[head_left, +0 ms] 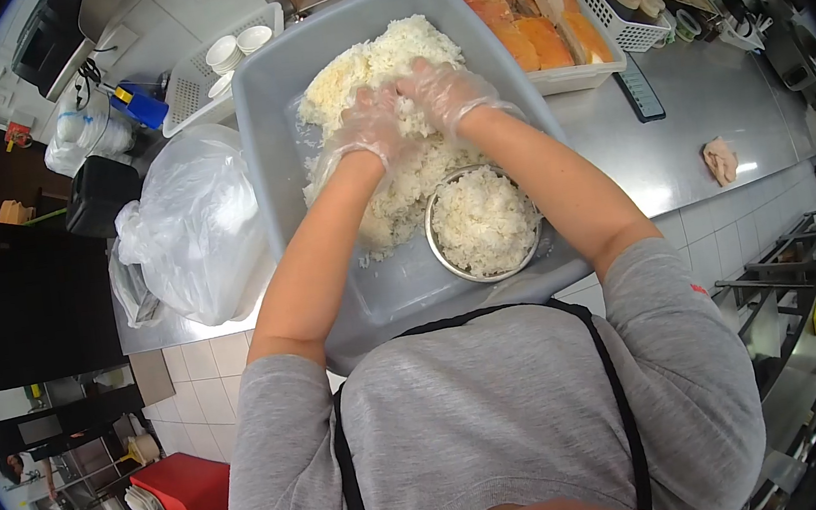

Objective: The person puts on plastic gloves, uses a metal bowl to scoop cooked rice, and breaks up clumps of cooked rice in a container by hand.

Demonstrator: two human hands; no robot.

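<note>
Cooked white rice (404, 46) is heaped in a deep grey plastic tub (264, 120). My left hand (375, 123), in a clear plastic glove, is curled into the heap, and its fingertips are partly buried. Close beside it, my right hand (445, 97), gloved the same way, has its fingers bent into the rice too. A small clump of rice shows between the two hands. Nearer to me, a round metal bowl (435, 242) piled with rice sits inside the tub, under my right forearm.
A white container (589, 73) of orange fish fillets stands right of the tub. Beyond it is a white basket (640, 35) of bottles and jars. A phone (640, 90) and a crumpled cloth (719, 161) lie on the steel counter (605, 127). Left is a plastic bag (193, 219).
</note>
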